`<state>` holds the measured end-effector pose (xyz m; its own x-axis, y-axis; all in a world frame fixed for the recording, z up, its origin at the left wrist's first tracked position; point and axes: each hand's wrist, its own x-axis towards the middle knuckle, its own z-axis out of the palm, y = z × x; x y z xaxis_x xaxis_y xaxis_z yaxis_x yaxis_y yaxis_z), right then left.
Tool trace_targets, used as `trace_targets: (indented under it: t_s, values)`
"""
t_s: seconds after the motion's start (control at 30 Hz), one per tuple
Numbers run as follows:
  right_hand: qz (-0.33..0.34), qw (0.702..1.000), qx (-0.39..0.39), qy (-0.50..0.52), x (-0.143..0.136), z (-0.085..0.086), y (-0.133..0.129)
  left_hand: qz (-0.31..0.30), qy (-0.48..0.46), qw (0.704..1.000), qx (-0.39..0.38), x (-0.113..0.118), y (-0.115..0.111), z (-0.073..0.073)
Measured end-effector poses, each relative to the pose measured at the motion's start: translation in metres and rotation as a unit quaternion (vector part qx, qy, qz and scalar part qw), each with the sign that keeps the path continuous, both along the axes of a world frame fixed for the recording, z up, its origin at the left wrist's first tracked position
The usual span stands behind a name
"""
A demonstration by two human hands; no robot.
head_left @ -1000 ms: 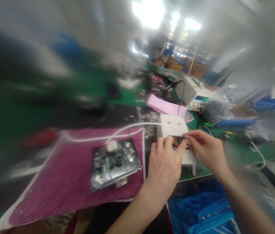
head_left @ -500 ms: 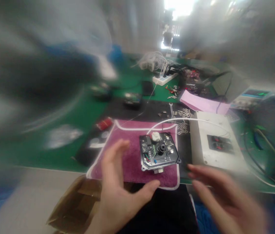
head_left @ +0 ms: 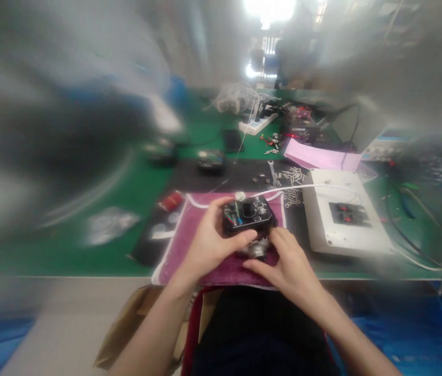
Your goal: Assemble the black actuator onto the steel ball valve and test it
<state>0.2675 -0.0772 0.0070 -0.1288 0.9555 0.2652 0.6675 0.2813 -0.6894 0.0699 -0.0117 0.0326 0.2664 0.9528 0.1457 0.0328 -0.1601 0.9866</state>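
Both hands grip the circuit module (head_left: 248, 215): left hand (head_left: 208, 245) curled round its 9 o'clock edge, thumb under the near side; right hand (head_left: 285, 261) fingers pinch its metal underside at 6 o'clock. Module sits tilted, lifted just off the maroon cloth (head_left: 189, 235) at bench ctr. White box (head_left: 342, 219) at 3 o'clock, w/ white cable (head_left: 307, 187) running to module

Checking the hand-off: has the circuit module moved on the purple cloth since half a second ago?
Yes. The circuit module is now gripped in both hands, lifted and tilted, toward the purple cloth's far edge.
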Motion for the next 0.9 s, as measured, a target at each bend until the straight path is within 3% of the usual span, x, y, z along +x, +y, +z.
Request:
trace_targets:
  t_s: [0.23,0.5,0.73,0.9]
  values:
    - [-0.019,1.0,0.015,0.014,-0.002,-0.005,0.004,0.033,-0.011,0.999,-0.029,-0.002,0.011,-0.009]
    - [0.002,0.999,0.046,-0.003,0.003,-0.011,-0.004,-0.029,0.066,0.996,0.045,-0.004,0.002,0.005]
    - [0.009,0.996,0.081,-0.034,0.003,-0.014,-0.011,-0.052,0.115,0.988,0.089,-0.011,-0.011,0.004]
    - [0.006,0.995,0.091,-0.033,0.002,-0.017,-0.011,-0.088,0.21,0.967,0.11,-0.016,-0.006,0.021]
